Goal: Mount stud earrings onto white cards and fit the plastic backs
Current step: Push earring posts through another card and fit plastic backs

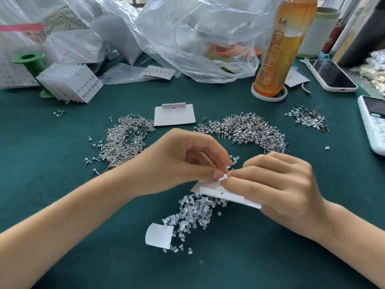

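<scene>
Head view: the right hand (277,184) curls around a small white rectangular paper card (229,195), holding it just above the loose pile of clear plastic earring backs (195,211) on the dark green tabletop (62,205). The left hand (179,163) meets it at the card's upper edge, thumb and forefinger pinched nearly closed on something too small to identify. Silver stud earrings (250,130) lie heaped beyond the backs pile.

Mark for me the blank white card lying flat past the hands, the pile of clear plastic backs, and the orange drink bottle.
Blank white card (174,116): head view, middle of its face.
Pile of clear plastic backs (194,211): head view, centre of heap.
Orange drink bottle (279,55): head view, mid-label.
</scene>
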Demonstrator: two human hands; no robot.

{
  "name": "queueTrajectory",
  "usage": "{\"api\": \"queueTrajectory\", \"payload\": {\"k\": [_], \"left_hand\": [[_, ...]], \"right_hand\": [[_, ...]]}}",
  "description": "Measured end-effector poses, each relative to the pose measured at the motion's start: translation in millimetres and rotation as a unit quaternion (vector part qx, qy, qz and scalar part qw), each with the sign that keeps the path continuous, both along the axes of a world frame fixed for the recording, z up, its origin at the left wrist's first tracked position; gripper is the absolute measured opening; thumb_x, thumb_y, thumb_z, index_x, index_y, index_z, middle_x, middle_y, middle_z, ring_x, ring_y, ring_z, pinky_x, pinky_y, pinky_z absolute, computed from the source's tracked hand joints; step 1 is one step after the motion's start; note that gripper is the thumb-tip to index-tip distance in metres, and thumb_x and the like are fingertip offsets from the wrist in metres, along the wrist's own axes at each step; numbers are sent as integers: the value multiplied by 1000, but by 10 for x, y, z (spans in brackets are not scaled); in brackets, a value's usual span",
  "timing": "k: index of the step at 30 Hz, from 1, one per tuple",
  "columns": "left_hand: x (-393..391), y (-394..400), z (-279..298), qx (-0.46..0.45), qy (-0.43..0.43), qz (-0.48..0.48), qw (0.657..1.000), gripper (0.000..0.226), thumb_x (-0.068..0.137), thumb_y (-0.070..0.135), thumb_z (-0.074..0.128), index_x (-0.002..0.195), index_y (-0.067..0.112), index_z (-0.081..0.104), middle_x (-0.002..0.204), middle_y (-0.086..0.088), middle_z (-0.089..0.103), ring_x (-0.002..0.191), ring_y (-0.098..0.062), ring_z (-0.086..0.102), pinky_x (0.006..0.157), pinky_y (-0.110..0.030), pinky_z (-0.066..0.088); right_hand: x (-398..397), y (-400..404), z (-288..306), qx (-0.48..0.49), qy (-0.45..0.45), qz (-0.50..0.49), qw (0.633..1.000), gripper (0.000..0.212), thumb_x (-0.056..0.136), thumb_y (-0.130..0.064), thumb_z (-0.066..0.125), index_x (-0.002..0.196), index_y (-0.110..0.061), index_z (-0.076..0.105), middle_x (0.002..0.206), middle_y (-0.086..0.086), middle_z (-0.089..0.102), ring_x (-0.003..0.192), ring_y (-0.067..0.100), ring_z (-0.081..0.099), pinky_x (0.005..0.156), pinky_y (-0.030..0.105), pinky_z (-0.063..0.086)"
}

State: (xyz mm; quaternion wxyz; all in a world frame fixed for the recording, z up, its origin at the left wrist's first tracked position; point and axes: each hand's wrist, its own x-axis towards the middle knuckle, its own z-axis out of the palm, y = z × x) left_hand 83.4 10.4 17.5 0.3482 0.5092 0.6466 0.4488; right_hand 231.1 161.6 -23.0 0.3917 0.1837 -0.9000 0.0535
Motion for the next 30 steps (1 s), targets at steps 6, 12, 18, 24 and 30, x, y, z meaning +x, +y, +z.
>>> {"api": "queueTrajectory", "payload": {"k": [6,12,18,24,30], "left_hand": [[8,0,-10,6,16,-3,1000,17,75,7,73,91,11,70,85,-2,73,76,-16,69,75,-23,55],[14,4,10,5,19,-9,1000,16,75,3,73,90,9,71,85,-3,73,76,-12,69,72,-18,52],[33,-19,-10,-5,9,-8,1000,15,75,9,73,90,11,71,86,-4,73,80,-22,70,76,-37,58],[32,-43,7,-13,-27,1,1000,20,74,16,70,93,11,69,87,-8,73,80,-29,68,73,-49,54],[40,-36,-20,-18,-49,20,998,20,75,12,72,94,8,70,84,-10,73,76,-17,68,73,-30,56]], "right_hand": [[4,0,-3,12,0,2,1000,30,95,-6,49,79,-9,75,73,1,70,63,23,62,52,32,49],[17,4,-16,18,9,-5,1000,28,94,-6,50,81,-10,75,74,1,70,65,22,62,54,31,49],[27,0,-33,35,14,5,999,27,95,-8,52,84,-12,76,72,1,68,62,22,60,53,31,49],[15,7,-47,43,11,8,999,24,92,-3,56,100,-14,75,70,3,66,61,23,58,53,32,47],[15,-20,-33,59,10,9,998,23,91,-1,58,94,-14,76,65,4,64,57,24,57,50,32,47]]}}
